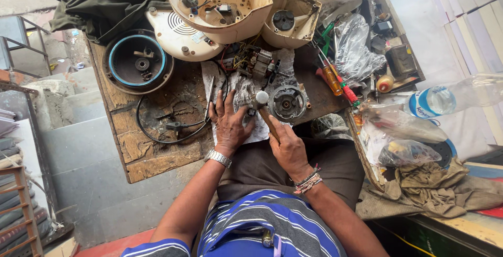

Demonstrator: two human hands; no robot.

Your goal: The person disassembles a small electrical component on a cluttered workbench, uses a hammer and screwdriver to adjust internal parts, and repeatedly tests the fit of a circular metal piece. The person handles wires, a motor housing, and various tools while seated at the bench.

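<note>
My left hand (229, 122) lies spread on a crumpled sheet of paper (238, 92) on the wooden bench (152, 152), fingertips touching a small metal part by the hammer's head. My right hand (287, 149) grips the wooden handle of a small hammer (263, 108), whose silver head rests just left of a round grey motor housing (287, 102). A motor core with copper windings and coloured wires (255, 62) sits on the paper just beyond.
Cream plastic appliance shells (220, 5) and a round base with a blue ring (137, 62) crowd the back. Screwdrivers (335, 79), plastic bags, a clear bottle (450, 97) and rags lie right. A black cable (173, 127) loops left of my hand.
</note>
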